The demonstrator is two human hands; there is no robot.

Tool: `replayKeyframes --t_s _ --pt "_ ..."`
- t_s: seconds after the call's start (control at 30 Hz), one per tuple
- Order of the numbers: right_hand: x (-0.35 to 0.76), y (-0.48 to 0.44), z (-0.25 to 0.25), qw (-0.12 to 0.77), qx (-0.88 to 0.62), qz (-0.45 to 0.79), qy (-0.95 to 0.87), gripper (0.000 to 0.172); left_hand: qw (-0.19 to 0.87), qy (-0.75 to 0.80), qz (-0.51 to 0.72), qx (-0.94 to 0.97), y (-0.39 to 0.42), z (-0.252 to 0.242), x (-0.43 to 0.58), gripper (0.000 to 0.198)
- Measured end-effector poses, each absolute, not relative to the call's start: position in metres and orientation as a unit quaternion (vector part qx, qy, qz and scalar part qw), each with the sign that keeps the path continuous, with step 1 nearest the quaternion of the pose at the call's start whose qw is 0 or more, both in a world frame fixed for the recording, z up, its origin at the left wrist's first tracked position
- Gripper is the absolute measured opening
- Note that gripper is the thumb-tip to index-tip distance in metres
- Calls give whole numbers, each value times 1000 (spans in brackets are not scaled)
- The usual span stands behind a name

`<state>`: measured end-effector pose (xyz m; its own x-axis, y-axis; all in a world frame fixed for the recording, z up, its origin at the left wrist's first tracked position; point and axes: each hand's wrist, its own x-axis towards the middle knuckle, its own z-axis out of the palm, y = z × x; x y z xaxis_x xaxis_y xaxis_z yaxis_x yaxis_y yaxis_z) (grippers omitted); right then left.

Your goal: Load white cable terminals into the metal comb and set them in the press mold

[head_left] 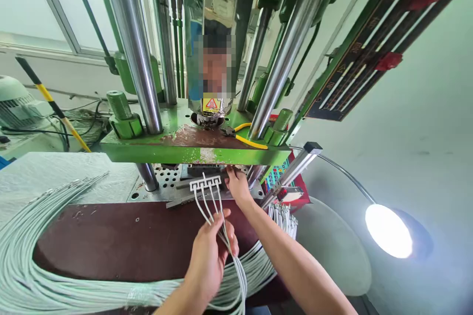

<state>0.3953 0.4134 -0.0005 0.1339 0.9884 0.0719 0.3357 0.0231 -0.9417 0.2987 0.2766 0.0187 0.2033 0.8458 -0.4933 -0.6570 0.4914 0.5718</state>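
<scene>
Two bare hands work a set of thin white cables at the mouth of a green moulding press.

The left hand [211, 251] has its fingers curled around a few thin white cables [218, 211], gripping them above the dark brown worktop [111, 241]. These cables run up to a row of white moulded connector heads [205, 183] lying on the perforated steel mould plate [166, 177], just under the green press platen [155, 150]. The right hand [238, 187] reaches under the platen beside the connectors; its fingertips are hidden, so I cannot tell its grip. A large bundle of white cables [33, 256] sweeps across the worktop, and a bright gooseneck lamp [388, 230] shines at right.
</scene>
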Motion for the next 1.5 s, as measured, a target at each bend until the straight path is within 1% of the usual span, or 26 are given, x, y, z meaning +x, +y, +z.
replayKeyframes --t_s 0.07,0.13,0.2,0.3,0.37,0.47,0.57,0.67,0.8,0.9,1.0,1.17,1.37,1.43,1.5 --pt "399 379 -3 489 -592 380 -515 62 786 402 451 129 239 3 306 51" --pt "406 347 -2 529 -572 412 -472 58 789 405 443 129 216 -10 307 62" --pt "415 319 3 563 -553 439 -431 52 758 418 482 141 211 -15 300 70" --pt "430 292 9 581 -539 442 -421 48 667 450 568 174 229 -7 283 82" --pt "441 282 9 589 -529 429 -435 48 608 492 584 218 243 5 273 76" --pt "455 274 7 599 -520 410 -450 49 563 557 511 336 255 19 268 63" --pt "467 269 8 603 -522 389 -461 47 534 581 440 429 257 23 270 66" --pt "476 262 12 611 -522 380 -459 43 500 594 421 469 258 21 276 67" --pt "480 250 13 630 -477 435 -432 40 456 615 429 479 260 20 285 65" --pt "481 241 9 598 -471 494 -421 40 427 624 433 490 263 19 289 62" --pt "483 238 5 561 -510 505 -413 39 416 622 441 496 268 17 293 60" --pt "488 240 2 552 -558 447 -430 35 370 631 427 532 276 15 301 57" --pt "483 233 -2 567 -625 263 -468 26 282 663 417 554 280 22 313 56" --pt "479 224 4 572 -613 246 -486 23 253 655 427 570 282 21 316 55" --pt "474 211 16 558 -577 273 -530 17 232 645 437 582 285 17 317 53"
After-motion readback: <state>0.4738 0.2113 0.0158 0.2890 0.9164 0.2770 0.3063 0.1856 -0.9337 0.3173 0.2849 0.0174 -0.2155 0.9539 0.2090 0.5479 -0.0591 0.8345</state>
